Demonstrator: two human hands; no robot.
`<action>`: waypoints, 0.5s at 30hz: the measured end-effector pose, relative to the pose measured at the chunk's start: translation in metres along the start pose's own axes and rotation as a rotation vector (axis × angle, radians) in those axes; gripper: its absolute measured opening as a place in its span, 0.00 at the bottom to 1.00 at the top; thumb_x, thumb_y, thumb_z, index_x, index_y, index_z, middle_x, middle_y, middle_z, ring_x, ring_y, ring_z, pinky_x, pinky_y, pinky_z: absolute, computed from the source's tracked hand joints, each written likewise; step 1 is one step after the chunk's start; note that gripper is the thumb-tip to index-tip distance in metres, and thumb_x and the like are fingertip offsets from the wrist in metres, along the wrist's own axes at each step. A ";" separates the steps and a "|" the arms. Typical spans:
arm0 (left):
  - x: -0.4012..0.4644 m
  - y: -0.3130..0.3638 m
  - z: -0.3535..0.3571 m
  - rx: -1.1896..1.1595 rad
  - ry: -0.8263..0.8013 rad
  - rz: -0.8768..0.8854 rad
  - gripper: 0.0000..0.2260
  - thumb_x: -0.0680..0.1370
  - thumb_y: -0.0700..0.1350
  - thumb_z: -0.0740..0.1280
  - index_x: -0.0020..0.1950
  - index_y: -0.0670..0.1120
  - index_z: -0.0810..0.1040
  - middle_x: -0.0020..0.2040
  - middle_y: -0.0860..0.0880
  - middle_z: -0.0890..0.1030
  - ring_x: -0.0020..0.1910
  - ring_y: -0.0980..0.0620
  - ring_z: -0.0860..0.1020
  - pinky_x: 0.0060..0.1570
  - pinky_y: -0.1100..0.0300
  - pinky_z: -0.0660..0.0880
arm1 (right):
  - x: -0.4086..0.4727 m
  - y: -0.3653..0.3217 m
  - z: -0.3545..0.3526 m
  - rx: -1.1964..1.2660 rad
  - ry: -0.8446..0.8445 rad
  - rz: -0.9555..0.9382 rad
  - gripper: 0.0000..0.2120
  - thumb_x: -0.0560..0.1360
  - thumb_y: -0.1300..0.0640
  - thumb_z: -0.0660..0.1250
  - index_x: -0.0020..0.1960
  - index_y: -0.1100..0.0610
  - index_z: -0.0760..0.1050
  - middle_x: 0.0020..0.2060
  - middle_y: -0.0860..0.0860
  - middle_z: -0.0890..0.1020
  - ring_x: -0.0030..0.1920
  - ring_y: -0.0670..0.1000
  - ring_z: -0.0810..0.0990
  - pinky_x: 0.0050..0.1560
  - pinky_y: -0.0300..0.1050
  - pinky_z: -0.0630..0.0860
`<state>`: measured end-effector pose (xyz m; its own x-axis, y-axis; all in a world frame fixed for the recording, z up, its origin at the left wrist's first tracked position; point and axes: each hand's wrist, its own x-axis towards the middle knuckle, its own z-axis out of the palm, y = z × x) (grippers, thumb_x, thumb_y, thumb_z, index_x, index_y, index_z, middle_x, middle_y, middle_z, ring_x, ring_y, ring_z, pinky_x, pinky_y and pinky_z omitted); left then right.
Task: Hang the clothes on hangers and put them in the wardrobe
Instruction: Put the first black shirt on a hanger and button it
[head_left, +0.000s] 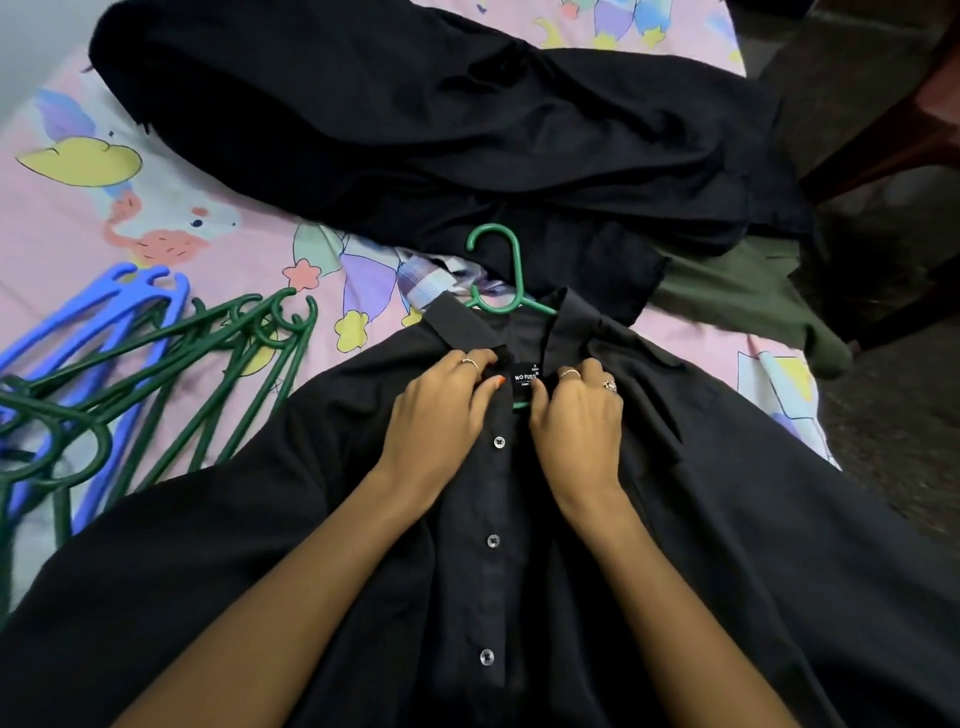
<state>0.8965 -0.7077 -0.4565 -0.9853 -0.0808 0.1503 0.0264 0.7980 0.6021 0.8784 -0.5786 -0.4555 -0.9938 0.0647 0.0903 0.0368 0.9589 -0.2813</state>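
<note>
Both forearms reach forward over a black shirt (498, 545) spread on the bed (62, 218). Left hand (441, 410) and right hand (576, 415), knuckles up, pinch its front edges, seemingly at the top button. Its green hanger (511, 270) pokes out past the collar.

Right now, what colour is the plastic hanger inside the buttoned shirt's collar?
Green; the plastic hanger's hook shows clearly in the head view.

Green hanger (511, 291) — shoulders hidden under black shirt (675, 519), shirt hem cut off

My shirt (519, 545) black, its hanger (498, 270) light green; spare hangers (171, 374) dark green and blue; bedsheet (62, 218) pink, cartoon print.
</note>
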 end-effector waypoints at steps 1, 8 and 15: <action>0.000 0.001 0.001 0.006 0.001 0.011 0.12 0.79 0.50 0.65 0.62 0.50 0.77 0.51 0.52 0.80 0.44 0.45 0.80 0.39 0.51 0.77 | 0.001 -0.002 0.000 0.018 -0.018 0.035 0.13 0.75 0.56 0.68 0.50 0.67 0.78 0.49 0.62 0.77 0.51 0.64 0.76 0.49 0.56 0.72; 0.012 0.005 0.016 0.136 -0.007 0.024 0.11 0.79 0.50 0.65 0.59 0.49 0.80 0.49 0.48 0.79 0.42 0.42 0.80 0.31 0.53 0.72 | 0.011 -0.012 -0.002 0.039 -0.144 0.156 0.14 0.78 0.58 0.64 0.59 0.65 0.72 0.60 0.59 0.71 0.61 0.61 0.70 0.58 0.51 0.68; 0.016 0.012 0.019 0.147 -0.128 -0.072 0.07 0.81 0.47 0.60 0.56 0.47 0.74 0.53 0.49 0.74 0.49 0.44 0.77 0.36 0.51 0.68 | 0.020 -0.015 -0.014 -0.058 -0.293 0.098 0.15 0.75 0.70 0.59 0.61 0.65 0.70 0.62 0.61 0.70 0.61 0.61 0.71 0.56 0.48 0.70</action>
<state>0.8782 -0.6883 -0.4614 -0.9974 -0.0720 0.0043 -0.0608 0.8721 0.4855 0.8593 -0.5875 -0.4357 -0.9728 0.0835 -0.2160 0.1316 0.9668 -0.2190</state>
